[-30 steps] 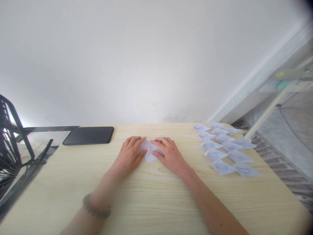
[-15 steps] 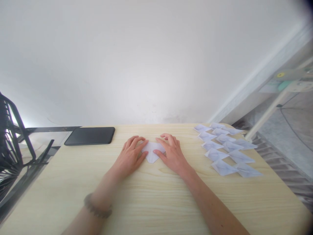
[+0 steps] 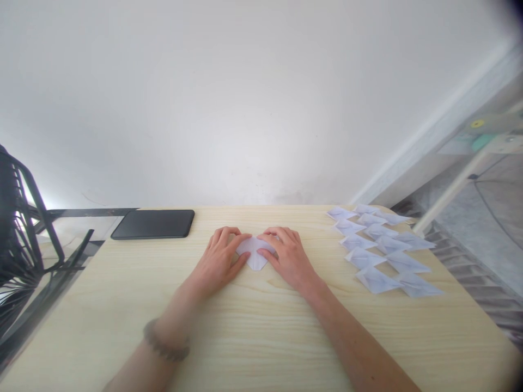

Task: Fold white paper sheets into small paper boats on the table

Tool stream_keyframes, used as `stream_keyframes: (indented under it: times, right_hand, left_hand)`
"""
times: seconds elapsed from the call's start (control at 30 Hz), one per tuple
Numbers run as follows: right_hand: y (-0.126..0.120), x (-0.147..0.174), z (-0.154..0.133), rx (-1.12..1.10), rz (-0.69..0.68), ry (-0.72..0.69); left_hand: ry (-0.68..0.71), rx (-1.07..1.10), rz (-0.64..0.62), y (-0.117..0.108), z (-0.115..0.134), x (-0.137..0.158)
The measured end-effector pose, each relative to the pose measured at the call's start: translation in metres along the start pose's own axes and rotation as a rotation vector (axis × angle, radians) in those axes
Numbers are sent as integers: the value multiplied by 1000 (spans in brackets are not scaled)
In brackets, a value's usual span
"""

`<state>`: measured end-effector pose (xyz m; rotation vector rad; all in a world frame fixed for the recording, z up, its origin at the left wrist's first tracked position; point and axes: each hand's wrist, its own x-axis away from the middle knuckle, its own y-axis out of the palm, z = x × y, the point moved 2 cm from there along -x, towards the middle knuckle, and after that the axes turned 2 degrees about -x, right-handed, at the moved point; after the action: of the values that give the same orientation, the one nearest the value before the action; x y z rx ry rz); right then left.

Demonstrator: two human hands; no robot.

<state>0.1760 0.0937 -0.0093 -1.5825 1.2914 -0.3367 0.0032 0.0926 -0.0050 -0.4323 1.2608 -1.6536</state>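
A small piece of folded white paper lies on the table in front of me, its narrow blunt end pointing toward me. My left hand grips its left side, thumb below and index finger above. On the right side, my right hand holds the paper the same way, with the other fingers curled. Both hands rest low on the table, and their fingers cover the paper's side corners. A dark beaded bracelet circles my left wrist.
Several folded white paper pieces lie in rows at the table's right. A black phone sits at the back left of the wooden table. Behind it rises a white wall. A black chair stands left, a pale metal pole right.
The whole view has shifted slightly. My right hand's fingers have come down and closed nearer the paper's upper edge; both hands stay on the same paper.
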Motion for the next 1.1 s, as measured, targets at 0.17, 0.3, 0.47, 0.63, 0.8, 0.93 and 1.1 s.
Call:
stream_keyframes:
  times: [0.17, 0.3, 0.47, 0.63, 0.8, 0.93, 1.1]
  right_hand:
    - [0, 1, 4, -43, 18, 21]
    - [1, 0, 7, -80, 10, 66]
    - [1, -1, 9, -195, -16, 55]
    - [1, -1, 11, -265, -15, 61]
    - [-1, -1, 11, -294, -15, 69]
    - [-3, -2, 8, -299, -11, 29]
    - [-5, 0, 5, -279, -22, -40]
  left_hand:
    - [27, 59, 20, -1, 1, -2]
    - [-4, 55, 17, -1, 0, -1]
    - [-2, 65, -10, -2, -1, -1]
    - [-16, 71, 10, -1, -3, -1]
    - [14, 66, 3, -1, -3, -1]
    - [80, 58, 9, -2, -2, -2]
    - [126, 12, 41, -1, -2, -1]
